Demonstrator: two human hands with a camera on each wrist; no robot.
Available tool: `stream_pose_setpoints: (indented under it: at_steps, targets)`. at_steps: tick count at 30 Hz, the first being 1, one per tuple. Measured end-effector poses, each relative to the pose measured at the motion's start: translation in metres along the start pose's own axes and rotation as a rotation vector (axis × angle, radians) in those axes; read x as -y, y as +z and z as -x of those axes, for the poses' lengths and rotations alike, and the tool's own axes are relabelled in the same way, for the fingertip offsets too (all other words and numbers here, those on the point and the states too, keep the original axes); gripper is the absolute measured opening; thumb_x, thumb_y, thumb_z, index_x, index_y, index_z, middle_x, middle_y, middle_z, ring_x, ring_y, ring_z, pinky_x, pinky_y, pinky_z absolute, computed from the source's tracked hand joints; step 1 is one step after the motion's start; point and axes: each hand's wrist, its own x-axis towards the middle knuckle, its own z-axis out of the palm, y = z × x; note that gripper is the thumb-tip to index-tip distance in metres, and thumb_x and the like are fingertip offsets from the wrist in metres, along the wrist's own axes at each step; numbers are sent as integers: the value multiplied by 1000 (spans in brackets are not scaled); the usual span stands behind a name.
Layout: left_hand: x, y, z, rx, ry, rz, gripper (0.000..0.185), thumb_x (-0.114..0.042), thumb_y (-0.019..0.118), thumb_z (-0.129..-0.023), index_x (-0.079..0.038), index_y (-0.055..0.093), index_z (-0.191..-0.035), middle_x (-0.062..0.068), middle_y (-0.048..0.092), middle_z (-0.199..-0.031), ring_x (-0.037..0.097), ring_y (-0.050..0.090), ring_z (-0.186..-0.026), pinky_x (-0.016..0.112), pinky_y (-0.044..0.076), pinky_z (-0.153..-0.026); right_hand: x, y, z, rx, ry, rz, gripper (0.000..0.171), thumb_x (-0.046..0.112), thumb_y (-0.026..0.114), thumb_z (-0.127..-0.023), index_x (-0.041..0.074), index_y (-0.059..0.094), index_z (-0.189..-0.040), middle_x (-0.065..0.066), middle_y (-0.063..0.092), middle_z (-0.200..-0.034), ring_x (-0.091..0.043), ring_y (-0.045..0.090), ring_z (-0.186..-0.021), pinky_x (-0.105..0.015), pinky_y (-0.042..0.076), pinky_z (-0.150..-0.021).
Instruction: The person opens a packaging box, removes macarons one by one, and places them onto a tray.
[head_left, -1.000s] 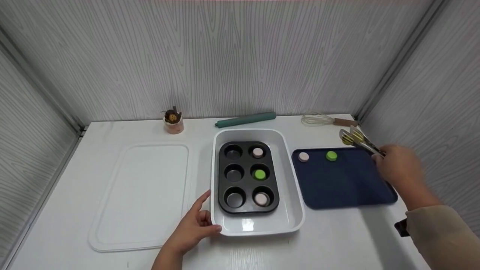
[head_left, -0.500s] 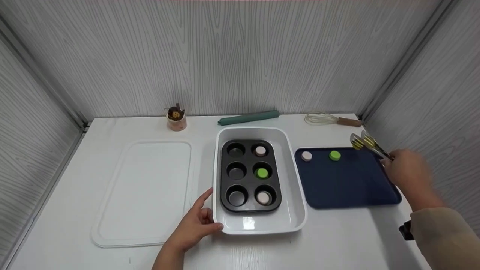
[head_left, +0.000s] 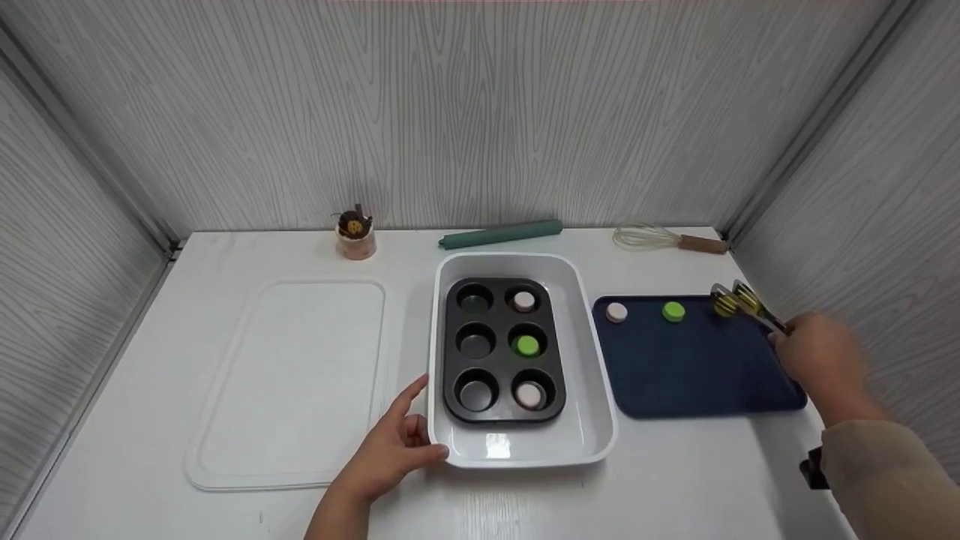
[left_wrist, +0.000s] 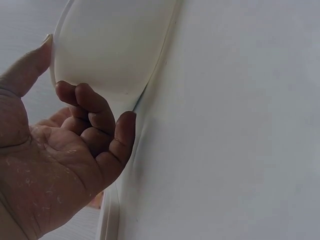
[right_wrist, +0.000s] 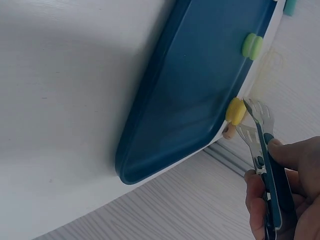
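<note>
Right hand [head_left: 819, 356] gripping tongs [head_left: 746, 304], yellow macaron [right_wrist: 235, 110]

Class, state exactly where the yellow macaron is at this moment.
In the head view the yellow macaron sits at the tips of the tongs held by the right hand, at the blue tray's far right corner, right of the green macaron.
</note>
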Motion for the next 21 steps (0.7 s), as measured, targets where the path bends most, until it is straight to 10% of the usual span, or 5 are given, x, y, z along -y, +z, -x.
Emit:
stream_pose_setpoints:
  at_steps: [21]
  targets:
    - [2,-1,1,12,20,-3,109,3,84,-84,-6,16,-169,6,63,-83,13,59,-74,25,51,-70,-11,10,-7,36,17,-20,36,21,62,-101,-13,69,-112,-32,67,-99,-43,64,-80,-48,49,-56]
